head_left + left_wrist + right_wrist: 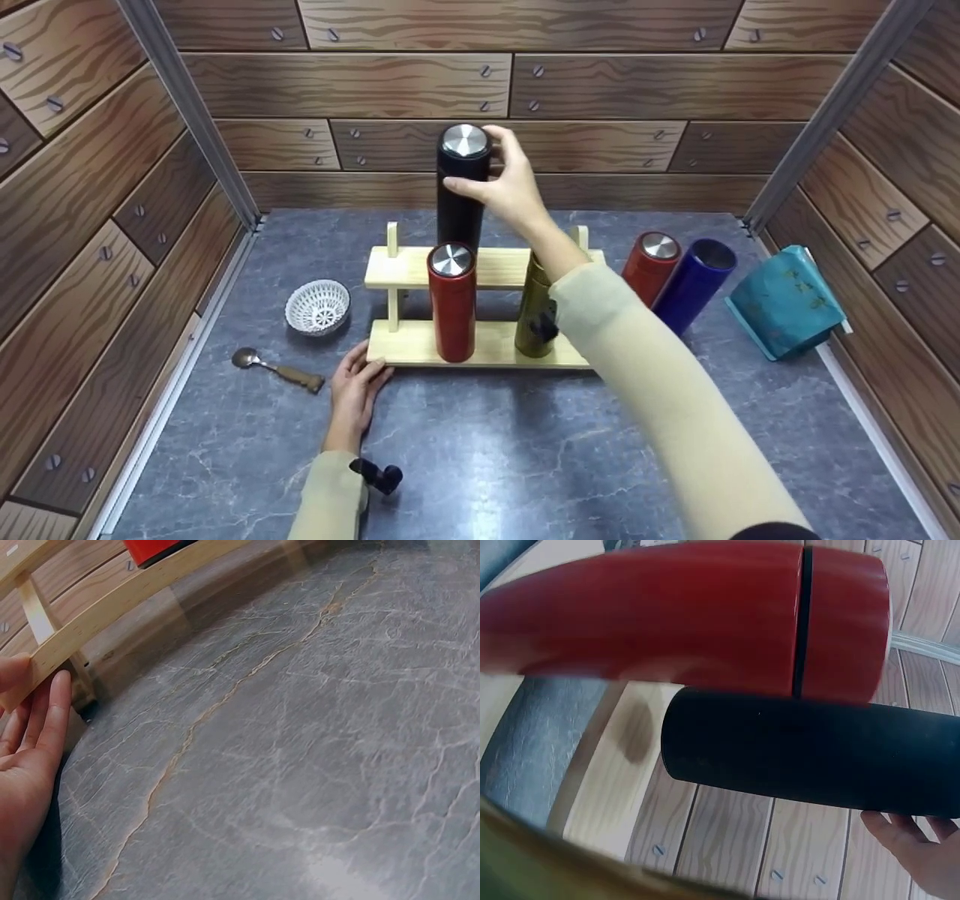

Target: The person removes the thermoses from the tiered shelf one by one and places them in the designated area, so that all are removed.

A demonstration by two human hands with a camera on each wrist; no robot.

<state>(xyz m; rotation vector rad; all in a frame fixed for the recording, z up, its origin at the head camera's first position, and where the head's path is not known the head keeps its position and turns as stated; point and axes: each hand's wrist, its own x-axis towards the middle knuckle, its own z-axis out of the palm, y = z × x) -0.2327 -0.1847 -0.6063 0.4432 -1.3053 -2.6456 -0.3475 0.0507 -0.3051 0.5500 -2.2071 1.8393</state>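
Observation:
My right hand [514, 184] grips a black thermos bottle [460, 206] with a silver lid, upright at the back of the two-tier wooden rack [491, 259]. In the right wrist view the base of the black bottle [727, 739] is close over the upper shelf, with a dark shadow beside it. My left hand [352, 394] holds the front left corner of the lower shelf, thumb on top and fingers beneath. On that lower shelf stand a red thermos bottle [453, 322] and an olive-gold bottle [534, 322], the latter partly hidden by my right sleeve.
Right of the rack stand another red thermos bottle [651, 266] and a blue bottle [694, 289], with a teal bag [787, 304] beyond. To the left are a white woven bowl [317, 307] and a spoon with a brown handle [279, 370]. Wood-patterned walls enclose the grey table [480, 450].

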